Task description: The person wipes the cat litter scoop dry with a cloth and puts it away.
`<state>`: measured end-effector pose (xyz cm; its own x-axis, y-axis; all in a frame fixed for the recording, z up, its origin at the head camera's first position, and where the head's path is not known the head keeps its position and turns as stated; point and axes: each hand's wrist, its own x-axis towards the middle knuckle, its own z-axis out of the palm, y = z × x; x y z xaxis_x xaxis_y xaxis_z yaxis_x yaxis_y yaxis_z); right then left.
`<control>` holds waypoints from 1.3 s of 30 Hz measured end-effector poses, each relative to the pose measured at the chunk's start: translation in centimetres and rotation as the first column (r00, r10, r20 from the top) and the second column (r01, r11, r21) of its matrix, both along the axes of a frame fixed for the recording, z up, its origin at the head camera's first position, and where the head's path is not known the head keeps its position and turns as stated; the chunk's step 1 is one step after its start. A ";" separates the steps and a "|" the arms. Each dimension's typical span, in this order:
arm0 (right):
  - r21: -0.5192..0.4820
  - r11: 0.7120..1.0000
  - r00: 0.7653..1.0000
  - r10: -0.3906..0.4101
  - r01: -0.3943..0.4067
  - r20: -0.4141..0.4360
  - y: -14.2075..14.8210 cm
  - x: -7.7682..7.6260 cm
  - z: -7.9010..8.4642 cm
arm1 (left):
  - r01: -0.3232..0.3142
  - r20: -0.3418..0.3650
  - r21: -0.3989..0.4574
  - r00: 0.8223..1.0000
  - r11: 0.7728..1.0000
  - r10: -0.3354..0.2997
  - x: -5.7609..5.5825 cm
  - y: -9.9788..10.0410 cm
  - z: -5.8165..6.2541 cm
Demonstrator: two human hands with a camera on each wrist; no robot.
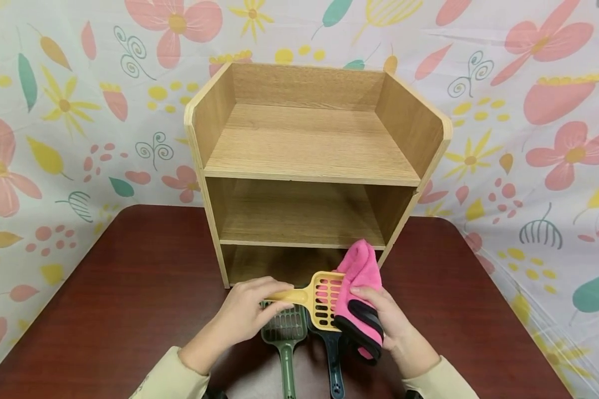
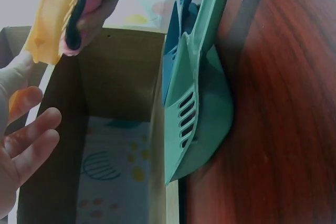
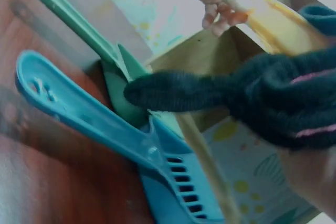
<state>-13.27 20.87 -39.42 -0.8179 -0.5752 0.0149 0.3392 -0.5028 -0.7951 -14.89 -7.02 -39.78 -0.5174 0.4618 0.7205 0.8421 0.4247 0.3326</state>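
Observation:
My left hand (image 1: 252,307) pinches the handle of a yellow slotted litter scoop (image 1: 324,299), held above the table in front of the shelf. In my right hand (image 1: 391,324) is a bunched pink cloth with black edging (image 1: 361,277), pressed against the right side of the scoop's head. Below them lie a green litter scoop (image 1: 285,330) and a dark blue litter scoop (image 1: 333,354), side by side with handles toward me. The right wrist view shows the blue scoop (image 3: 100,114) and the cloth's dark edging (image 3: 262,93) close up.
A wooden shelf unit (image 1: 309,144) with open tiers stands at the back of the dark red table (image 1: 130,288). Flowered fabric (image 1: 80,111) hangs behind it and at both sides. The two lying scoops sit just before the shelf's lowest tier.

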 end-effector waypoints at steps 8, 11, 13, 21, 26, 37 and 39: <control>0.313 0.861 0.916 -0.378 0.401 -0.133 -0.5 0.1 0.8 | -0.031 -0.057 -0.017 0.998 0.999 0.030 -0.3 0.0 0.1; 0.374 0.757 0.842 -0.513 0.536 -0.168 -1.2 0.4 1.1 | -0.044 -0.070 -0.011 0.997 0.999 0.043 -0.3 0.0 0.1; 0.396 0.688 0.786 -0.592 0.609 -0.179 -1.6 0.7 1.3 | -0.053 -0.068 -0.008 0.996 0.999 0.052 -0.2 0.1 0.1; 0.365 0.590 0.676 -0.716 0.720 -0.176 -1.9 1.7 2.3 | -0.044 -0.045 0.048 0.998 0.998 0.046 0.3 0.2 0.4; 0.349 0.602 0.680 -0.713 0.719 -0.170 -1.1 2.2 2.6 | -0.074 -0.025 0.120 0.997 0.990 0.077 0.5 0.3 0.5; 0.223 0.631 0.656 -0.752 0.743 -0.057 -5.6 3.0 1.4 | -0.152 -0.051 0.174 0.985 0.973 0.163 3.1 4.5 -1.0; 0.231 0.608 0.633 -0.772 0.759 -0.047 -5.9 2.8 1.2 | -0.153 -0.064 0.154 0.984 0.976 0.165 3.5 4.9 -1.1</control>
